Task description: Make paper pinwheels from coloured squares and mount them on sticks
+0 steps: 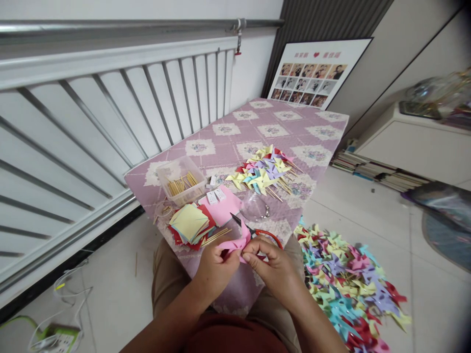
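Observation:
Both my hands pinch a folded pink paper pinwheel [238, 243] just above the near edge of a purple patterned table [257, 130]. My left hand [215, 267] grips its left side with closed fingers. My right hand [270, 262] presses its right side between thumb and fingertips. Red-handled scissors [257, 231] lie right behind the hands. A stack of coloured paper squares [190, 224] and a few wooden sticks [216, 236] rest to the left of the hands.
A clear plastic box of sticks [181, 185] and a pile of finished pinwheels [265, 174] sit farther back on the table. Many more pinwheels [348, 289] cover the floor at right. A white railing [110, 113] runs along the left; a photo board [316, 73] leans at the back.

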A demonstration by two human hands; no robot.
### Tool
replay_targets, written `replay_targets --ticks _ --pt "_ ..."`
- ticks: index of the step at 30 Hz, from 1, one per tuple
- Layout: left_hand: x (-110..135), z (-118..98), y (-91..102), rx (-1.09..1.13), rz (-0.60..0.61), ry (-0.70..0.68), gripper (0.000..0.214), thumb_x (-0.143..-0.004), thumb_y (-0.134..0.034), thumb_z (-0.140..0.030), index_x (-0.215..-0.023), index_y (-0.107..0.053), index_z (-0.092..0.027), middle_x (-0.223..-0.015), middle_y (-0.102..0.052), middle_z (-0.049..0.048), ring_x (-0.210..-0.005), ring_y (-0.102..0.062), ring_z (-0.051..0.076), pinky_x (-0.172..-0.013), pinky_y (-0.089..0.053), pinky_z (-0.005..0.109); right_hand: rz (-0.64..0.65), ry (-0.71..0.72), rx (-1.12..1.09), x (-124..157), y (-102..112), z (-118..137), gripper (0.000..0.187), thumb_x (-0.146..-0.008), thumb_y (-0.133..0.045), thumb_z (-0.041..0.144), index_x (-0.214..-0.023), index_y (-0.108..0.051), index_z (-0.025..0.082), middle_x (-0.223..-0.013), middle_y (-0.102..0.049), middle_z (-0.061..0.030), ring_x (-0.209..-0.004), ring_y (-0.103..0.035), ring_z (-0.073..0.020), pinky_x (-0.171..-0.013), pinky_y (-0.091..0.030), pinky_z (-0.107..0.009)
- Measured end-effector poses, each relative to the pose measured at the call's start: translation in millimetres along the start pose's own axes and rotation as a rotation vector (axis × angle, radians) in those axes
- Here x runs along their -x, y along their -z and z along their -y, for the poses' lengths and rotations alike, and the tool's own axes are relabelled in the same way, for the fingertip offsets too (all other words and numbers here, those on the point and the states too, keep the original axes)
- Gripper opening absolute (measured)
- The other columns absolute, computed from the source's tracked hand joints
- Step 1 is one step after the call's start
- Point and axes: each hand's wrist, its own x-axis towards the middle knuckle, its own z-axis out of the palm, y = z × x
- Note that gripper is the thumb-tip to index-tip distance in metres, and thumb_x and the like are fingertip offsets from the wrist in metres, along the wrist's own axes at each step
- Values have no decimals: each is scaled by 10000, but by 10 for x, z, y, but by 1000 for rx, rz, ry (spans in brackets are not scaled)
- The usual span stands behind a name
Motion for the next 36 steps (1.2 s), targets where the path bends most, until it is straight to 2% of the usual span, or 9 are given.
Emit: replay_targets --ticks 7,10,13,17,23,28,33,36 --pt "3 24 -6 -72 2 16 181 -771 -548 -183 -844 -707 -137 -722 -667 41 -655 -570 156 -687 -478 266 -130 -124 -104 29 -62 -177 211 -767 -693 316 -737 -509 217 -713 -567 26 -671 -527 -149 -629 -435 -258" --pt "4 -3 -5 -77 3 20 149 -751 -549 -164 -773 -693 -138 -710 -659 37 -652 -565 151 -640 -453 245 -163 -147 -185 26 -87 -233 296 -731 -731 324 -944 -556 217 -829 -618 7 -737 -564 -162 -665 -467 -269" --pt "7 -15 -8 -50 3 45 139 -726 -546 -149 -745 -683 -135 -700 -651 31 -638 -562 147 -602 -434 235 -89 -179 -303 16 -89 -230 442 -736 -737 345 -1128 -586 208 -906 -666 -20 -795 -598 -181 -726 -490 -303" --pt "16 33 -17 -45 6 57 140 -712 -528 -127 -722 -668 -136 -692 -642 23 -645 -561 144 -610 -425 231 40 -253 -431 31 -89 -213 306 -765 -722 418 -962 -709 184 -857 -712 -38 -811 -622 -205 -771 -495 -337" --pt "44 152 -26 -47 32 80 138 -666 -501 -60 -678 -596 -160 -600 -542 -30 -566 -477 112 -538 -355 208 37 -299 -494 83 -156 -322 306 -730 -759 455 -886 -749 192 -754 -696 -11 -689 -573 -165 -667 -454 -280" --pt "91 250 -23 -161 22 -23 178 -650 -471 -19 -666 -563 -170 -608 -540 -24 -580 -471 113 -558 -347 210 54 -378 -577 103 -205 -372 313 -667 -799 482 -780 -753 194 -648 -657 16 -587 -522 -132 -587 -412 -247" --pt "143 291 24 -296 50 -175 190 -603 -478 3 -648 -524 -176 -648 -550 -4 -621 -493 126 -587 -346 226 104 -405 -620 146 -227 -479 325 -641 -813 488 -756 -753 189 -671 -670 6 -607 -539 -137 -612 -421 -255" --pt "176 279 59 -333 96 -186 199 -594 -470 7 -647 -515 -179 -642 -545 -3 -607 -492 123 -576 -340 229 131 -408 -645 176 -249 -587 343 -609 -831 494 -732 -745 186 -651 -661 7 -592 -532 -132 -603 -417 -252"
